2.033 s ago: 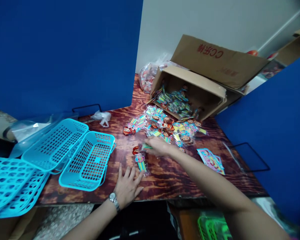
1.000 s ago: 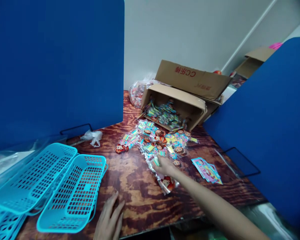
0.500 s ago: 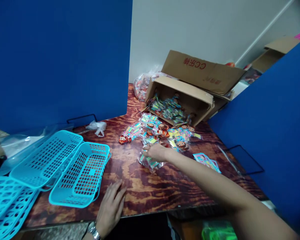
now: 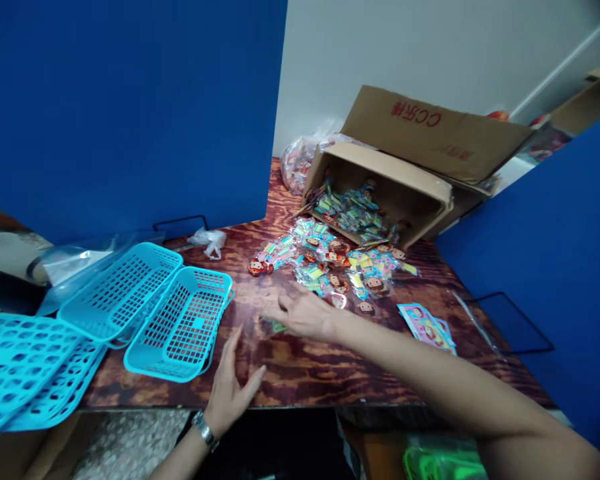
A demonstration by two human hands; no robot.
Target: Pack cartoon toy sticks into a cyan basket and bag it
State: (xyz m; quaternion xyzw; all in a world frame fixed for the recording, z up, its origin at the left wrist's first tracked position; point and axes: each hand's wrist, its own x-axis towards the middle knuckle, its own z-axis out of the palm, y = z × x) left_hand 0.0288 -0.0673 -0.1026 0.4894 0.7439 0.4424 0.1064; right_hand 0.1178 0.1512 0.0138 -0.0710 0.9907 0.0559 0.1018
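My right hand [image 4: 303, 312] reaches in from the right over the middle of the table, its fingers curled and partly blurred. Under its fingertips shows a bit of a small clear packet [image 4: 276, 326] with green in it; the rest is covered. My left hand [image 4: 233, 390], with a metal watch at the wrist, is near the front edge, thumb and fingers apart, holding nothing. Beyond the right hand lies a loose pile of clear packets [image 4: 340, 263] with cartoon-figure heads. More such packets [image 4: 355, 213] lie inside a cardboard box [image 4: 410, 197] tipped on its side.
Light-blue plastic baskets [image 4: 180, 327] stand at the left, beside flat blue perforated pieces [image 4: 25, 373]. A crumpled white bag [image 4: 209, 241] lies behind them. Printed cards [image 4: 427, 327] lie right of my forearm. Blue panels [image 4: 130, 113] border the table, and a filled clear bag [image 4: 297, 163] sits behind the box.
My right hand has pulled back from the pile toward the left hand, bringing a packet along. My left hand has lifted and spread its thumb. The view has shifted slightly.
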